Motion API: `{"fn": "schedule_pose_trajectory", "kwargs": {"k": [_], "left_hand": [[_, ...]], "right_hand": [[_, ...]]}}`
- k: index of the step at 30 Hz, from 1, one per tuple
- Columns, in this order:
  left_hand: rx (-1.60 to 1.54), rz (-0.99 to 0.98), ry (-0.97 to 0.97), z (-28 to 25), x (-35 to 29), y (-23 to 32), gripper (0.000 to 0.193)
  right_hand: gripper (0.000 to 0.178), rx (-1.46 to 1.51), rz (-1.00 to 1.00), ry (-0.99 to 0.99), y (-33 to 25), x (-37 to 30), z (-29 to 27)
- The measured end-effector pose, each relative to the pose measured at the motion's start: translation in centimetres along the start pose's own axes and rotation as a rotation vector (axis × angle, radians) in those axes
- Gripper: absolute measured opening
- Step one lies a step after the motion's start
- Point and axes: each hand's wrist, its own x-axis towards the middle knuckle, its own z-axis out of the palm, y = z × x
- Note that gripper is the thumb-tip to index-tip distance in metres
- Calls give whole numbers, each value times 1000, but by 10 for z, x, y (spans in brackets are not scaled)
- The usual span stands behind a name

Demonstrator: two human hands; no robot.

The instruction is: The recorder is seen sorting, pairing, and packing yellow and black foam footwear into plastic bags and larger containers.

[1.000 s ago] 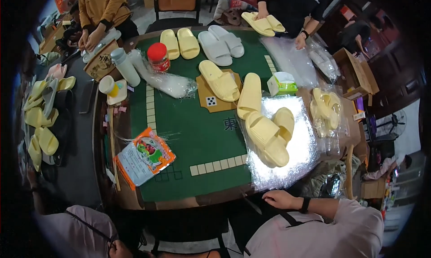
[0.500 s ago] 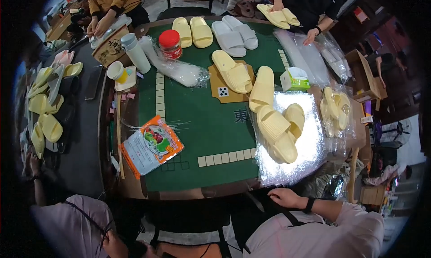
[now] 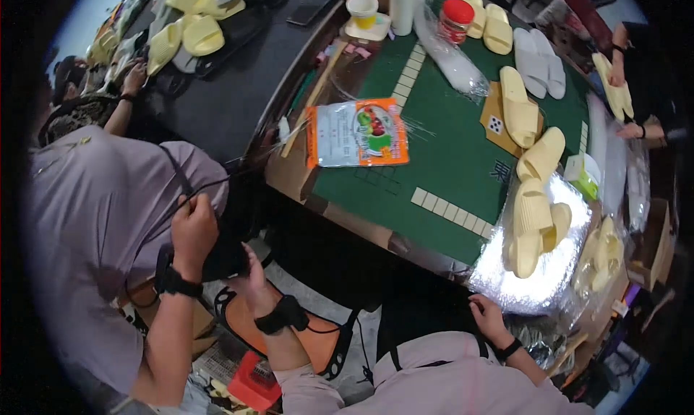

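Note:
My left hand (image 3: 254,281), with a black band and cable at its wrist, reaches left over an orange-seated chair (image 3: 318,343). Its fingers are stretched out, close to a dark item I cannot make out. Just beyond them is the hand (image 3: 195,234) of a co-worker in a pale shirt, closed on a thin black cord (image 3: 206,189). My right hand (image 3: 490,319), also banded at the wrist, hangs at the table's near edge with loosely bent fingers and nothing visible in it. Nearest to it lies a silvery plastic-wrapped pack (image 3: 499,279) under pale yellow slippers (image 3: 531,220).
On the green table mat (image 3: 434,155) lie an orange-and-white packet (image 3: 359,133), a red-lidded jar (image 3: 456,21) and white slippers (image 3: 538,64). More slippers (image 3: 199,28) cover the black table at left. Across the table, another person's hand holds a yellow slipper (image 3: 613,90). A red plastic box (image 3: 254,381) stands below.
The view has swung left and down. More of my left arm shows, stretched toward the co-worker with the cord. My right hand stays by the table edge.

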Motion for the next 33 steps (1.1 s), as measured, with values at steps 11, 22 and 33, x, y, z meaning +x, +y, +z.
{"fn": "schedule_pose_trajectory", "kwargs": {"k": [11,22,33], "left_hand": [[156,54,-116,21,7,-51,38],[189,97,-149,3,43,-54,53],[100,-187,-384,-19,7,-68,54]], "right_hand": [[18,53,45,114,14,-17,-15],[16,59,22,206,25,-31,-29],[18,129,-97,300,83,-59,-51]]}}
